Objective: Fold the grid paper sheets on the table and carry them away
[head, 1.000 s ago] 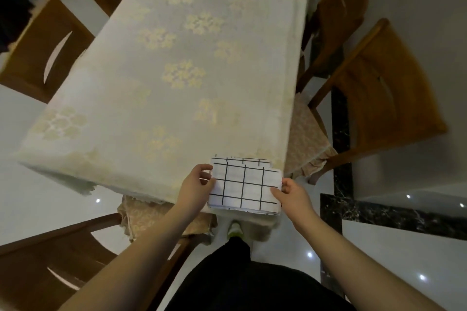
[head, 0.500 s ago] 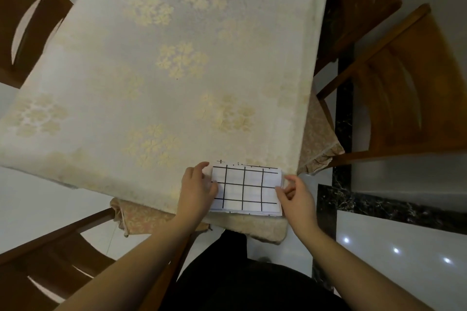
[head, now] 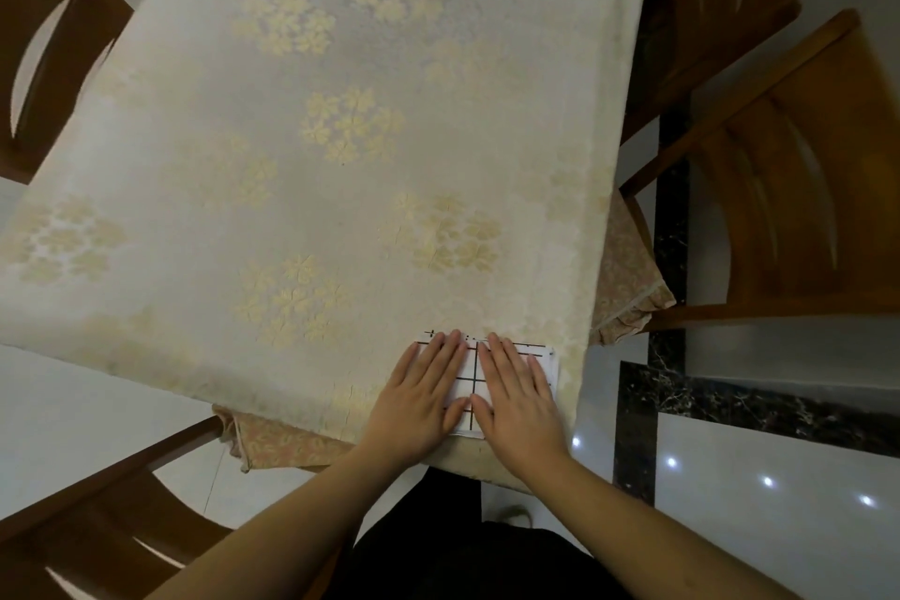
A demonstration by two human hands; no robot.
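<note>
Table [head: 341, 122] w/ floral cloth, both hands flat on folded grid paper [head: 471, 380], prob. stacked

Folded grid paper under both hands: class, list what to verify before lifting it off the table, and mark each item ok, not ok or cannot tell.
1. Folded grid paper lies on the tablecloth: ok.
2. Left hand presses it flat, fingers straight: ok.
3. Right hand presses flat beside it: ok.
4. Either hand grips the paper for carrying: not ok.
5. Crease sharp: cannot tell, hands cover it.
6. Paper clear of the table's edge: not ok, it lies at the near corner.
</note>
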